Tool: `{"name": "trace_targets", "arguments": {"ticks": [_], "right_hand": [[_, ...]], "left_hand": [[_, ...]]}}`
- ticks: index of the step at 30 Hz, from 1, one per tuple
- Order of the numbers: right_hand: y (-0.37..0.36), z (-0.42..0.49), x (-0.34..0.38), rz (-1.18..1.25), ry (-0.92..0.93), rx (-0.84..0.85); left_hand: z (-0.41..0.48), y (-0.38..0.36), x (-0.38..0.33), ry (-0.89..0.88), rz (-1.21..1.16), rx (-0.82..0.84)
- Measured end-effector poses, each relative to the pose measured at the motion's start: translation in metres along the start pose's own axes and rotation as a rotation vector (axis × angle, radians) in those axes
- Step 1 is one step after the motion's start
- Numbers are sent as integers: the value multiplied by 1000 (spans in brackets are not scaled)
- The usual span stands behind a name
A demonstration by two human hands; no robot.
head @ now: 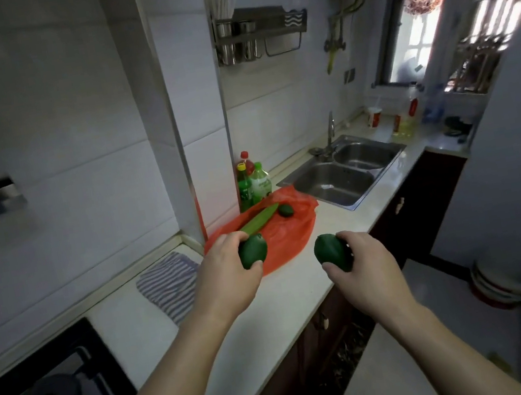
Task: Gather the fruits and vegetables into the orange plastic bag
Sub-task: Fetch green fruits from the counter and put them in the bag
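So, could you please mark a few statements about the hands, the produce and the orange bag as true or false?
1. The left hand holds a green fruit. True.
2. The right hand is empty. False: it grips a second green fruit.
3. The cucumber has been sliced into pieces. False: it lies whole on the orange bag.
4. A striped cloth lies on the counter beside the bag. True.
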State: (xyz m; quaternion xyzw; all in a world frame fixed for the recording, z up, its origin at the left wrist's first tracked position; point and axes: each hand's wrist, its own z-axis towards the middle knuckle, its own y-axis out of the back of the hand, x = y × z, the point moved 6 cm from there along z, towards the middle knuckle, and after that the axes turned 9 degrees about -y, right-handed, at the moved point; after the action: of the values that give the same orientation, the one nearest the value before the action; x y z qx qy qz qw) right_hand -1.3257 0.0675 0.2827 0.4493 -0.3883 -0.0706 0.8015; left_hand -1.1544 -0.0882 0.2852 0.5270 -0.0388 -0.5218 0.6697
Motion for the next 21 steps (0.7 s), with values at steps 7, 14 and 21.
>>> {"name": "trace_targets", "arguments": {"ticks": [7,14,21], "right_hand": [[-36,75,-16,29,42,48],[-89,170,-29,-17,82,119],[-143,253,-48,-66,72,181]], "left_hand": [[50,-40,22,61,9,1],[129,-83,63,109,-3,-11],[198,-138,102,147,-12,47]]}}
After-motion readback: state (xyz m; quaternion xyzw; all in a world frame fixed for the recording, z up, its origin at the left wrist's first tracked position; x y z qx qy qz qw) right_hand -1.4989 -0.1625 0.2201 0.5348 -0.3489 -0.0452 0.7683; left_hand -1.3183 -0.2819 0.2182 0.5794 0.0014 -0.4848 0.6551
